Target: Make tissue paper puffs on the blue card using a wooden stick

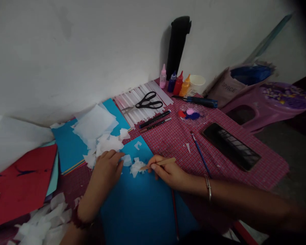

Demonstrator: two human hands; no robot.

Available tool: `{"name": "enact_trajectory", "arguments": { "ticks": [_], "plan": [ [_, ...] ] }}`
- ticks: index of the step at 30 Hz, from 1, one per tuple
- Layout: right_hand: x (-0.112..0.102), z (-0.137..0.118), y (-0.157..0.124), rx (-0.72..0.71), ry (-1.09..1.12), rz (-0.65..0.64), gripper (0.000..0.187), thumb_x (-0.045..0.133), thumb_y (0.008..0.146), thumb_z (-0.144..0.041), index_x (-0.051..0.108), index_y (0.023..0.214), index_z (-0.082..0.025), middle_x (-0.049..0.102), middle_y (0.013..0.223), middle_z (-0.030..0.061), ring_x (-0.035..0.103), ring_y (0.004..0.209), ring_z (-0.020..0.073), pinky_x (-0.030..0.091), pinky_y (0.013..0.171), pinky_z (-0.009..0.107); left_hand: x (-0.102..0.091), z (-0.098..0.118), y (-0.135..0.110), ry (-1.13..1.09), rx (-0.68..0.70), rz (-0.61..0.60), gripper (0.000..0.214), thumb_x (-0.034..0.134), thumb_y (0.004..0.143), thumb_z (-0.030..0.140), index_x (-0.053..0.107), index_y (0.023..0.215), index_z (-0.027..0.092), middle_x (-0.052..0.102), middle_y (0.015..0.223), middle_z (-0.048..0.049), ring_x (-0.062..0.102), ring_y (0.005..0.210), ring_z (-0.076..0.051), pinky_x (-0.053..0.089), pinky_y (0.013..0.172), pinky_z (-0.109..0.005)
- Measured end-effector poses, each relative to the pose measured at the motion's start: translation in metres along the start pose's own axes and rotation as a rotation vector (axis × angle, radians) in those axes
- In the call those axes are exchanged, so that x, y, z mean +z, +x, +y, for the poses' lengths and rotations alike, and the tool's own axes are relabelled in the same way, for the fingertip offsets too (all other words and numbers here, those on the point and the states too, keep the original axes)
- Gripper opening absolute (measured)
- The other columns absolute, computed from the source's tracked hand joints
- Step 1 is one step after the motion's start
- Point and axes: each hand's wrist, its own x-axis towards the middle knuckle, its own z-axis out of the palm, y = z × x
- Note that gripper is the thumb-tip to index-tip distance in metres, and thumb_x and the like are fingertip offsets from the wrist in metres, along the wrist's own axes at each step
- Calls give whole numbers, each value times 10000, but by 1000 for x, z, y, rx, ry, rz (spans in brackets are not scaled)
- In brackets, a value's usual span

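My left hand (108, 166) has its thumb and forefinger closed at the edge of a small piece of white tissue paper (127, 160). Between thumb and fingers, my right hand (167, 172) grips a pale wooden stick (168, 161), whose tip touches a crumpled white paper clump (137, 168). That clump lies on a blue sheet (140, 204). Another torn white scrap (137, 145) rests farther up the same sheet. Just beyond my left hand is a heap of torn white paper (108, 144).
Scissors (149, 102) lie on white paper strips (130, 98). Several paint bottles (178, 83) stand by a black bottle (178, 44). A paint palette (192, 114), phone (231, 146), blue paintbrush (201, 153) and cutter (201, 101) sit right. Red paper (28, 183) lies left.
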Motion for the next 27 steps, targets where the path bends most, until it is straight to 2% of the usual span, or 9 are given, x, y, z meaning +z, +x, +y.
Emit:
{"name": "enact_trajectory", "arguments": {
  "ticks": [5,9,13,15,17,19,22,24,27],
  "plan": [
    [-2,-2,2,12,-2,-6,178,419,917,-195,573,842,-151,527,740,-10,507,538,73,424,505,193,-2,4,18,109,13,-141,332,489,799,176,590,1114,198,591,1029,-117,532,974,-313,416,749,-415],
    [-1,0,2,20,42,-9,168,434,910,-203,570,827,-149,563,794,10,517,550,74,438,520,201,-2,4,26,71,40,-203,191,483,749,141,618,869,204,580,957,-91,528,941,-299,407,725,-395],
    [-1,-1,2,83,169,27,115,448,902,-218,536,867,-153,569,754,1,508,540,79,434,505,202,-6,1,19,-58,33,-85,77,508,714,138,550,694,199,584,922,-73,532,913,-269,407,764,-387],
    [-1,-1,2,110,218,37,99,448,906,-220,521,880,-157,576,750,-2,502,531,75,425,504,200,-12,0,8,-229,1,22,52,518,739,170,508,699,200,587,927,-61,544,906,-238,414,800,-371],
    [-1,-1,3,117,242,43,91,442,911,-212,511,881,-161,584,760,-2,502,525,68,414,501,196,-17,1,-7,-432,-80,35,59,522,777,218,486,731,209,586,847,-24,565,809,-188,436,742,-316],
    [-1,1,4,117,242,56,88,436,913,-201,508,881,-164,588,769,-2,505,521,63,405,494,191,-21,4,-21,-611,-196,-16,78,538,801,282,494,793,217,576,773,10,570,717,-155,444,659,-271],
    [0,3,5,116,220,78,92,425,913,-189,511,891,-162,590,775,-2,503,508,58,396,481,187,-21,12,-34,-816,-293,-81,226,586,780,331,516,967,226,588,791,18,596,726,-147,465,656,-253],
    [1,4,6,117,200,84,97,420,913,-185,513,899,-161,594,773,-2,500,500,58,396,473,188,-20,17,-37,-889,-281,-139,264,600,761,328,530,994,224,582,758,23,592,696,-141,464,627,-243],
    [2,5,7,115,183,89,100,419,917,-196,513,911,-162,598,774,-1,502,490,61,398,463,191,-15,26,-33,-895,-139,-313,110,570,776,315,576,777,205,551,638,33,538,591,-121,425,554,-226]
  ]
}}
